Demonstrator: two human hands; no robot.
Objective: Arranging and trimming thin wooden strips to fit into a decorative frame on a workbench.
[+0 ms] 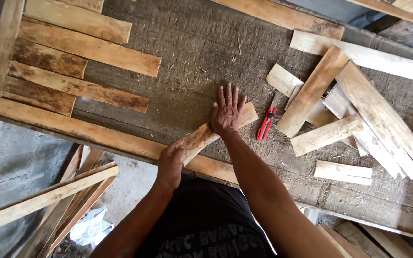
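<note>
Rough sawdusted surface (pixel 192 52): short wood slat (pixel 213 134) lies diagonally, long axis lower-left to upper-right, left hand (pixel 170 162) clenched on its near end, right hand (pixel 226 112) pressing flat with fingers (pixel 229 95) released, red utility knife (pixel 266 122) just right.

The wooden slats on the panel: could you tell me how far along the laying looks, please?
Done: six slats lie side by side inside the frame at the panel's left end. In hand: the left hand grips one end of a slat and the right hand presses flat on it. Left: most of the dark board is bare, and loose offcuts lie piled at the right beside a red cutter.
</note>
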